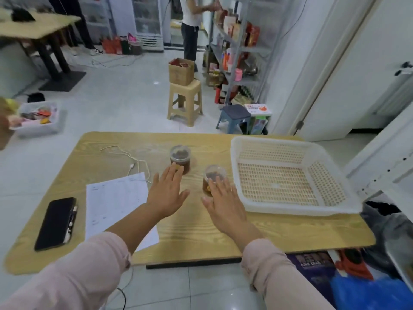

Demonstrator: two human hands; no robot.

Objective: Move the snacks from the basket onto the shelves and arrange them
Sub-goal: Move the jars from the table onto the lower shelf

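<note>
Matt wood-grain table (201,231); at two o'clock, a white perforated plastic basket (290,142); at centre, the far jar (180,156) and near jar (214,173), clear and glossy; at eight o'clock, smooth paper sheet (116,202) and glossy black phone (55,222).

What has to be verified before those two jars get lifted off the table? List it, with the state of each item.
1. Basket emptied: ok, nothing lies in the basket.
2. Hands free: ok, the left hand and the right hand are open and hold nothing.
3. Jars upright: ok, the far jar and the near jar both stand on the table.
4. Grip taken: not ok, no fingers curl round either jar.
5. Lids tight: cannot tell.
6. Cable out of the way: ok, the white cable lies left of the far jar, apart from it.
</note>
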